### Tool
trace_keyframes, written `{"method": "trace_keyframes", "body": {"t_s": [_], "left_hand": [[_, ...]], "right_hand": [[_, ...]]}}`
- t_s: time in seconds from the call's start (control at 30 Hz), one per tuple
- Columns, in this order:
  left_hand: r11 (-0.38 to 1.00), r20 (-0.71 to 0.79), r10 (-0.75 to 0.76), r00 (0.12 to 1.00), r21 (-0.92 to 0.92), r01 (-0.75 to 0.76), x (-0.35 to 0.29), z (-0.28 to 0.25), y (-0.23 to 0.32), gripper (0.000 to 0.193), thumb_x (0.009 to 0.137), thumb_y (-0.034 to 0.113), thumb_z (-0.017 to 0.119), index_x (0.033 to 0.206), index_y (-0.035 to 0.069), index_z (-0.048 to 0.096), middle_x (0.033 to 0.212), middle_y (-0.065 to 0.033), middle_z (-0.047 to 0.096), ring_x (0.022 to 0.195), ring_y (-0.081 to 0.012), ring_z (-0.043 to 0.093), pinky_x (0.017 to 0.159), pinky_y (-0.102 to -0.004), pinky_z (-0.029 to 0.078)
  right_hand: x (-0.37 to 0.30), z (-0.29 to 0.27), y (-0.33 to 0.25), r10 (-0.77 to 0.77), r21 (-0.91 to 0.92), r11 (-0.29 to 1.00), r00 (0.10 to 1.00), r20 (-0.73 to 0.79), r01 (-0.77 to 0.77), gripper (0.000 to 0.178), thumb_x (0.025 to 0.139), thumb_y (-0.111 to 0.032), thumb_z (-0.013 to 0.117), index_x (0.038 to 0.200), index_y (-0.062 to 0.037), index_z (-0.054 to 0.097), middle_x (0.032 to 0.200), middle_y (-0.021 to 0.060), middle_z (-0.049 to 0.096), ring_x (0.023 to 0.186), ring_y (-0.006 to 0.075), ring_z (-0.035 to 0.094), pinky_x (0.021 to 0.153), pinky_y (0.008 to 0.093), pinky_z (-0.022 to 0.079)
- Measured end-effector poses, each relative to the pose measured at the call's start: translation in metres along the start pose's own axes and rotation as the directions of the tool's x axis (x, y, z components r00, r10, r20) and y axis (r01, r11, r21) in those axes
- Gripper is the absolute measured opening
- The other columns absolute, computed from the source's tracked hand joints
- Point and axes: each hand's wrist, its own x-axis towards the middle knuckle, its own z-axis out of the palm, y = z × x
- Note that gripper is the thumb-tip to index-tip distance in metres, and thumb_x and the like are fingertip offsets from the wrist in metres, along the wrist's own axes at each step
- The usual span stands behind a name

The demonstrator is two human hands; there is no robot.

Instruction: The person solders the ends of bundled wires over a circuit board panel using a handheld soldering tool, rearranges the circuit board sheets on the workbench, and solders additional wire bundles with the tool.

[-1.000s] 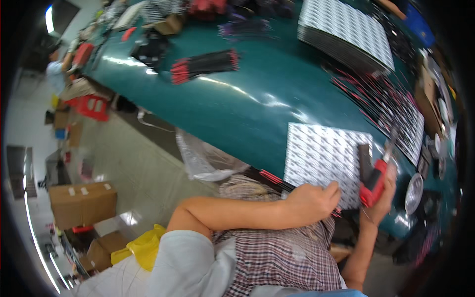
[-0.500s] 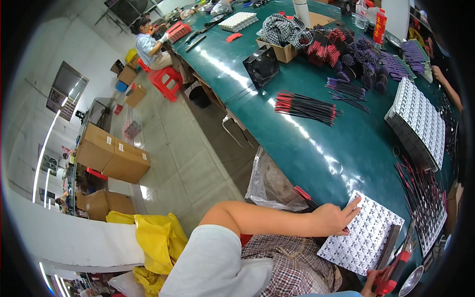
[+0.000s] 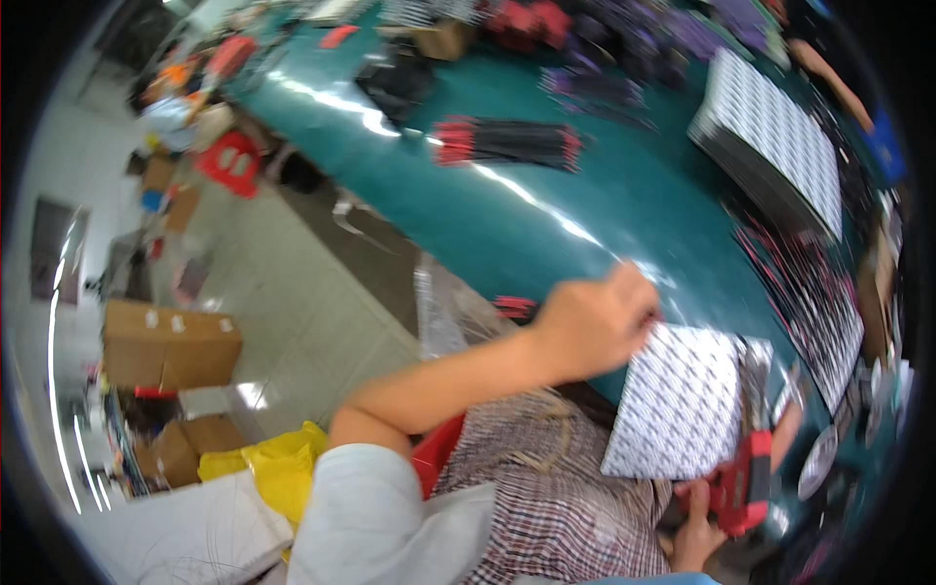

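Note:
A white sheet (image 3: 673, 409) with a dense grey pattern lies tilted at the table's near edge, in front of my lap. At its far left corner is my left hand (image 3: 600, 317), blurred, its fingers curled in; what they hold, if anything, is hidden. My right hand (image 3: 697, 531) grips a red-and-black hand tool (image 3: 743, 483) at the sheet's near right corner. A dark, narrow bar (image 3: 753, 390) runs along the sheet's right side, beyond the tool. Red-tipped dark sticks (image 3: 515, 307) lie left of my left hand.
A thick stack of patterned white sheets (image 3: 775, 132) stands at the right. Nearer lie many loose thin dark-red sticks (image 3: 795, 283). A bundle of black sticks with red ends (image 3: 507, 142) rests mid-table. Another person's arm (image 3: 834, 83) reaches in at the far right.
The view has swung, shifting the scene up and left. My left hand's outstretched finger has curled in, and the hand now sits at the sheet's far corner. My right hand still holds the tool.

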Motion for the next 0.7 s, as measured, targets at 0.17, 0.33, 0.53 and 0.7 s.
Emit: {"method": "trace_keyframes", "body": {"t_s": [0.17,0.33,0.53,0.7], "left_hand": [[0.903,0.307,-0.286,0.908,-0.231,0.363,-0.002,-0.010,-0.027,0.013,0.099,0.015,0.062,0.105,0.004,0.062,0.081,-0.0092,0.070,0.069,-0.0218,0.067,0.064,-0.0342,0.051],[0.753,0.509,-0.417,0.753,-0.270,0.600,0.009,-0.005,-0.023,0.015,0.097,0.016,0.066,0.101,0.002,0.063,0.072,-0.0054,0.069,0.062,-0.0125,0.061,0.059,-0.0302,0.045],[0.783,0.426,-0.433,0.794,-0.258,0.566,-0.002,0.003,-0.017,0.016,0.094,0.016,0.070,0.094,0.002,0.064,0.074,-0.0059,0.070,0.056,-0.0155,0.059,0.054,-0.0331,0.044],[0.919,0.306,-0.361,0.881,-0.046,0.392,-0.005,-0.001,-0.005,0.014,0.089,0.014,0.073,0.088,0.003,0.065,0.073,-0.0075,0.069,0.056,-0.0190,0.062,0.054,-0.0326,0.046]], "right_hand": [[0.010,0.041,-0.058,-0.008,0.162,0.986,0.963,0.271,-0.037,0.031,0.100,-0.011,0.064,0.125,-0.0034,0.048,0.107,0.0054,0.051,0.081,0.0166,0.064,0.073,0.0304,0.052],[0.017,0.038,-0.048,0.002,0.174,0.983,0.959,0.283,-0.053,0.039,0.099,-0.019,0.068,0.127,-0.0038,0.048,0.107,0.0051,0.050,0.084,0.0190,0.065,0.079,0.0371,0.055],[0.022,0.036,-0.036,-0.064,0.092,0.995,0.956,0.286,0.039,0.045,0.098,-0.024,0.069,0.132,-0.0033,0.049,0.100,0.0046,0.054,0.084,0.0173,0.064,0.082,0.0390,0.055],[0.017,0.027,-0.028,0.051,-0.046,0.998,0.963,0.265,-0.040,0.041,0.095,-0.022,0.073,0.126,-0.0020,0.056,0.093,0.0052,0.058,0.082,0.0172,0.064,0.081,0.0352,0.055]]}}
